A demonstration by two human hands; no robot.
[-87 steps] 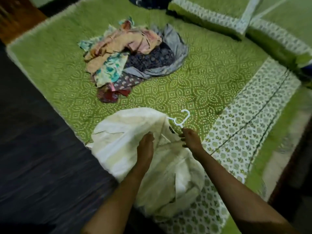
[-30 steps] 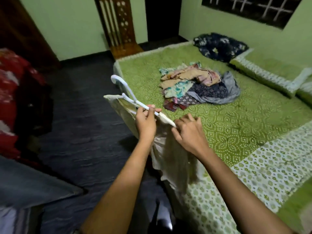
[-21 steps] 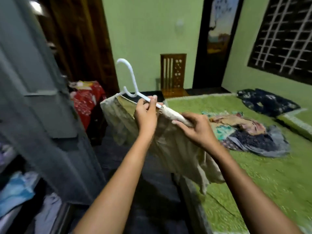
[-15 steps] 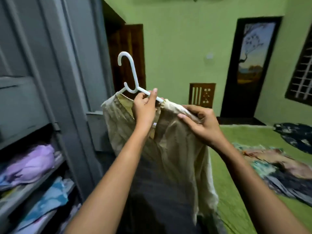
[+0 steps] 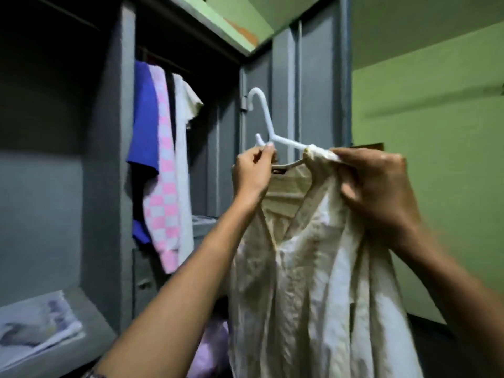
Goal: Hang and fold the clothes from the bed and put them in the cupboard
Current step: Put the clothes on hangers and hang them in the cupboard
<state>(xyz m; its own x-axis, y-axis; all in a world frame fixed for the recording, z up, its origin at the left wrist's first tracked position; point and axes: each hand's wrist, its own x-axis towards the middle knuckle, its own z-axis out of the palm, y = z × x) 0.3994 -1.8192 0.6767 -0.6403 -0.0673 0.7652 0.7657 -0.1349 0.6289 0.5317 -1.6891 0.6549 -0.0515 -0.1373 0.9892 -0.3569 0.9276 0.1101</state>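
Cream shirt (image 5: 313, 268), judged light and limp, hung on white hanger (image 5: 268, 124) before open cupboard (image 5: 109, 159); left hand (image 5: 253, 175) pinched hanger's neck, right hand (image 5: 379, 186) clutched bunched shoulder; rigid hanger probably the surest hold.

Two bare hands and forearms, viewed from the head camera.

Shows the left hand (image 5: 252, 175) and the right hand (image 5: 379, 192) uncovered, with the left forearm (image 5: 191, 274) and the right forearm (image 5: 447, 290) bare down to the frame's lower edge. Reveals a short, pale nail on the left thumb (image 5: 270, 144). Renders the right hand blurred, so nail and knuckle detail cannot be told. Includes a small dark patterned edge (image 5: 92, 375) beside the left forearm at the bottom border, too little of it in view to tell sleeve from band.
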